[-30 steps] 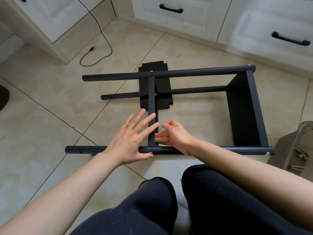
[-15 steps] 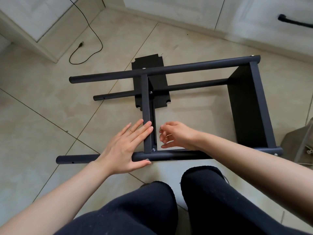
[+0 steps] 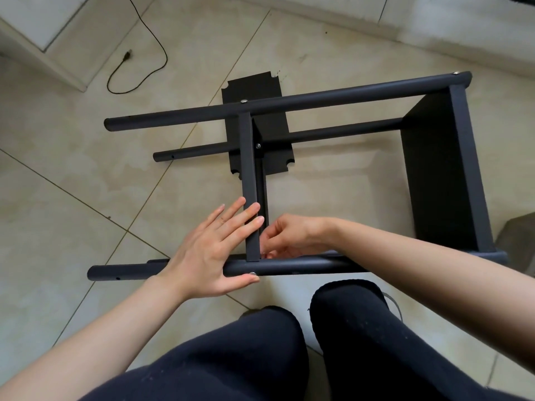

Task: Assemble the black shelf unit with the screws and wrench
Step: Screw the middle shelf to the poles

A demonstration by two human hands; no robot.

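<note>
Hands (image 3: pixel 208 250) on frame (image 3: pixel 318 101), w/ cable (image 3: pixel 139 73) behind.

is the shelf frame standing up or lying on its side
On its side: the shelf frame has its long poles running level along the tiled floor, and its end panel stands on edge.

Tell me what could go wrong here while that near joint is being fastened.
1. The right hand works its fingers in the tight corner behind the crossbar; whatever it holds is hidden and could slip to the floor.
2. Only the left hand steadies the near tube; the frame may shift and pinch fingers.
</note>
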